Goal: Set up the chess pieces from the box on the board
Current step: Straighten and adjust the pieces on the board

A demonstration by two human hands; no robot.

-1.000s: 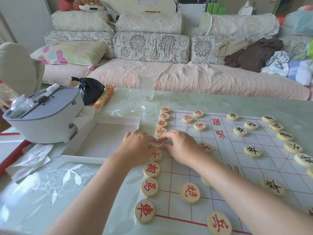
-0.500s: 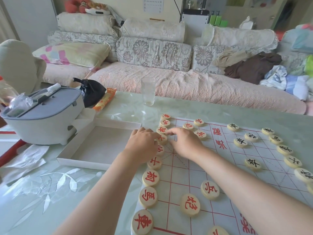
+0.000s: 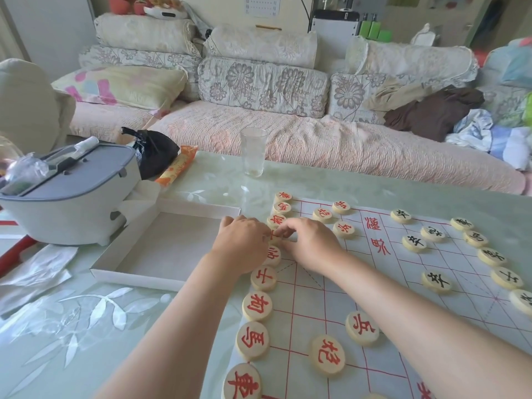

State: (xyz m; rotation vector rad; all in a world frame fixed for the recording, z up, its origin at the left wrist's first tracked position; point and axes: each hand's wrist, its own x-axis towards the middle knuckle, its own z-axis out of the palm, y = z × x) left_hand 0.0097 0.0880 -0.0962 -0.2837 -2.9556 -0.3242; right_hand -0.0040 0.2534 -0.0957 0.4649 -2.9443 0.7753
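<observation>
Our left hand (image 3: 241, 243) and right hand (image 3: 311, 243) meet at the left edge of the board (image 3: 331, 286), fingertips of both curled in and pinching one red piece (image 3: 275, 237), mostly hidden, within the column of red pieces (image 3: 257, 306) lining that edge. The white box (image 3: 135, 279) lies just beside this edge, under our left hand, so room there is tight. Bare grid opens right of our right hand, out to the black pieces (image 3: 436, 281) near the far edge.
</observation>
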